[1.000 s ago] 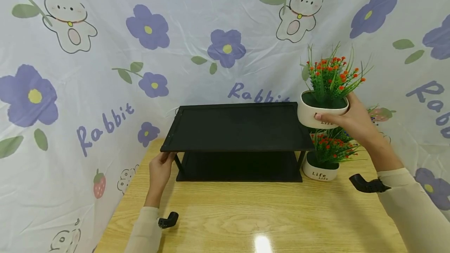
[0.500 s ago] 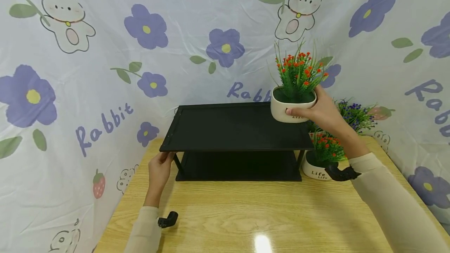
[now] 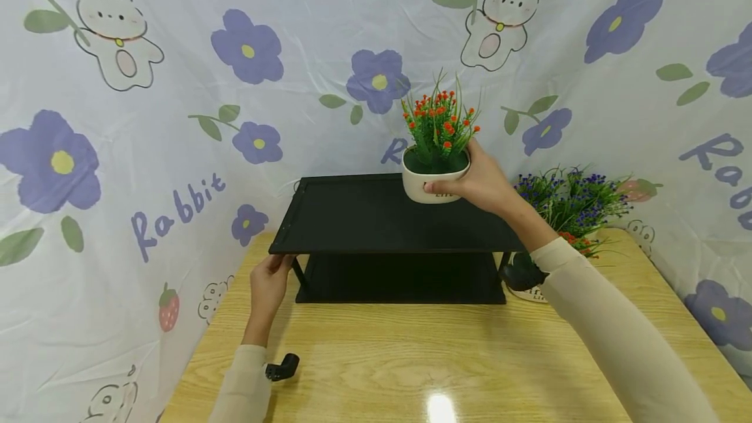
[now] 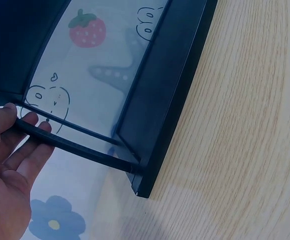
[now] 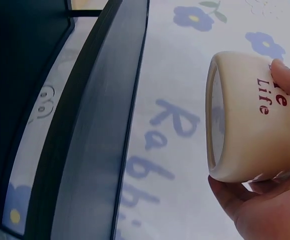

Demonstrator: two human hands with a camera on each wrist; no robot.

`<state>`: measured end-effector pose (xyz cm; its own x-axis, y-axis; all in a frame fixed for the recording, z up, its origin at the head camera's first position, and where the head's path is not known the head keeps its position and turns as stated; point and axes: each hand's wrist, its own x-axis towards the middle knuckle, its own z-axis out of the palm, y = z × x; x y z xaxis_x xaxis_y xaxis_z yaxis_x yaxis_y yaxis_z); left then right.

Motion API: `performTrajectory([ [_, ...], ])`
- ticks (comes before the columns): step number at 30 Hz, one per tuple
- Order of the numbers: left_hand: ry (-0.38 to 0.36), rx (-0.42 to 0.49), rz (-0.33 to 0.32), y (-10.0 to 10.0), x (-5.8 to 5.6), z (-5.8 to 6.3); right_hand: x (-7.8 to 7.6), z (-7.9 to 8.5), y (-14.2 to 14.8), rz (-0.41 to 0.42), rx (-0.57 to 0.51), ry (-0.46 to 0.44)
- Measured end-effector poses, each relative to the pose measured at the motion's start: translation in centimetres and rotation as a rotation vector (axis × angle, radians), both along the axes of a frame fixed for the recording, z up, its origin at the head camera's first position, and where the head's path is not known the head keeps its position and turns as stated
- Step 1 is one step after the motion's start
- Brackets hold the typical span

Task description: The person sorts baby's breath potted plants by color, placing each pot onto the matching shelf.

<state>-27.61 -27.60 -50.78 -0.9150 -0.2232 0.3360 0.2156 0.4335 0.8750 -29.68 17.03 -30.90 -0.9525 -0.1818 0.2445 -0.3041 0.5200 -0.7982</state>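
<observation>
Floral cloth (image 3: 317,31) hangs behind; only right wrist view shows pot underside (image 5: 217,122).

"Life" — on held pot (image 5: 252,125), lower pot (image 3: 529,296), "Rabbit" — on curtain (image 3: 317,139)

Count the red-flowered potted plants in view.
2. One plant is in the right hand, above the black shelf; the other plant sits right of the shelf on the table, partly hidden by the right arm. More could be hidden behind that arm.

Right arm (image 3: 611,328) outstretched, fingers (image 5: 224,196) curled
</observation>
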Motion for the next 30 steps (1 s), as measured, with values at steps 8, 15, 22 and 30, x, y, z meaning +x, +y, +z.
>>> performTrajectory([
  [8,0.007,0.005,-0.001,-0.1,0.0,-0.1,-1.4,-0.1,-4.0,0.021,0.019,-0.044],
  [15,-0.017,-0.006,0.010,0.0,-0.2,-0.1,-2.1,-0.1,-7.4,0.076,-0.008,-0.017],
  [22,0.001,-0.006,0.008,0.0,-0.3,-0.1,-2.8,-0.2,-10.8,0.089,0.002,-0.052],
  [30,-0.003,0.000,-0.007,0.0,-0.2,-0.2,-3.8,-1.2,-14.0,0.102,0.022,-0.069],
])
